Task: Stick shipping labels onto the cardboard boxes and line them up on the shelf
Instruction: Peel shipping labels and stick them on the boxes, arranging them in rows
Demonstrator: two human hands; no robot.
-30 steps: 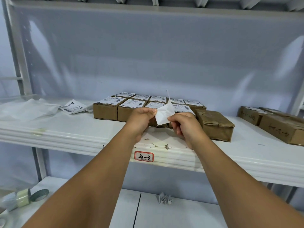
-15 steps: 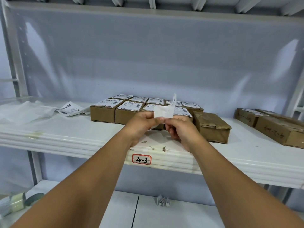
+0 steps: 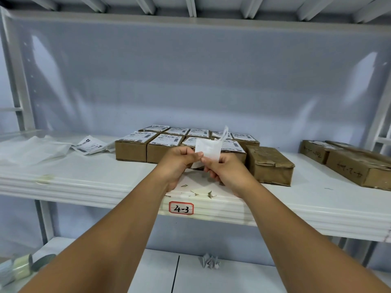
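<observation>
White glossy shelf (image 3: 296,199): left hand (image 3: 178,160) and right hand (image 3: 224,172) fingers pinch thin, curling label (image 3: 208,149).

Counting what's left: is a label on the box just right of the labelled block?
Off. The box shows a bare brown top; left hand and right hand pinch a label.

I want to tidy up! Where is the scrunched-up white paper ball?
In the head view, the scrunched-up white paper ball lies on the lower white shelf, near the middle, below the red-edged "4-3" tag.
</observation>
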